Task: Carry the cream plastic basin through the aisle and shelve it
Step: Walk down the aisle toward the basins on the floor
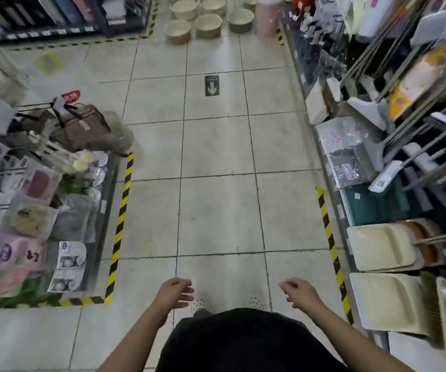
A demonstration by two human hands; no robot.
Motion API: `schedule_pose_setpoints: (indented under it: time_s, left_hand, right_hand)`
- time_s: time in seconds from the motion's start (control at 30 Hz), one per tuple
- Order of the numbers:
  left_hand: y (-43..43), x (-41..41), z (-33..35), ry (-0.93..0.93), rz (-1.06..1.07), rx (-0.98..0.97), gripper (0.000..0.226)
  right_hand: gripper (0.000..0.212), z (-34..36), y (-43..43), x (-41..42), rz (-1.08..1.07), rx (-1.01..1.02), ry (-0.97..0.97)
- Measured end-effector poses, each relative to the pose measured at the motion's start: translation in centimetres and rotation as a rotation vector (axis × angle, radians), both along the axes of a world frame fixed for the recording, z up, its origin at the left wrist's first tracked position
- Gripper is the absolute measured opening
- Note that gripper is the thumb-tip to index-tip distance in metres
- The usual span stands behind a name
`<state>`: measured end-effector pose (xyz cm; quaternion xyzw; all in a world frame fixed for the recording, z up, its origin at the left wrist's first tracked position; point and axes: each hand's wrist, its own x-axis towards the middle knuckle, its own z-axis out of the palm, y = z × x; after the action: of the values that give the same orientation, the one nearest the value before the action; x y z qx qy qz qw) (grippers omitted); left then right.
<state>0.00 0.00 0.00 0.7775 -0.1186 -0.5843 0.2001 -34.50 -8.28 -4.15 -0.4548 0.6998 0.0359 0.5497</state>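
Several cream plastic basins stand on the tiled floor at the far end of the aisle, in two rows. My left hand and my right hand hang low in front of me, far from the basins. Both hands hold nothing, with fingers loosely curled and apart. My dark top and spotted shoes show below them.
A low display of packaged goods and a brown bag edges the aisle on the left, marked by yellow-black tape. Shelves with mops, cloths and cream dustpans line the right. A pink bin stands beside the basins. A floor arrow points toward me.
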Motion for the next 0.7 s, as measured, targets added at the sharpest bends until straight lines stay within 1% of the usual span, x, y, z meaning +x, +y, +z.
schedule_pose_setpoints:
  time_s: [0.13, 0.33, 0.47, 0.63, 0.7]
  left_hand:
    - [-1.7, 0.0, 0.0, -0.055, 0.034, 0.037, 0.025]
    - [-5.1, 0.5, 0.4, -0.103, 0.062, 0.076, 0.021]
    - [-8.5, 3.1, -0.3, -0.146, 0.165, 0.094, 0.020]
    - [-15.1, 7.5, -1.5, -0.121, 0.168, 0.126, 0.021]
    - [-18.5, 9.7, -1.9, -0.099, 0.182, 0.140, 0.020]
  right_hand:
    - [0.027, -0.4, -2.1, -1.9, -0.039, 0.045, 0.016]
    - [0.032, -1.6, -6.8, -2.5, 0.003, 0.088, 0.068]
    - [0.025, -1.1, -12.8, 1.1, 0.069, 0.040, 0.037]
    - [0.037, 0.8, -22.4, 8.4, 0.199, -0.021, -0.022]
    - [0.039, 1.3, -26.3, 11.2, 0.215, -0.016, -0.026]
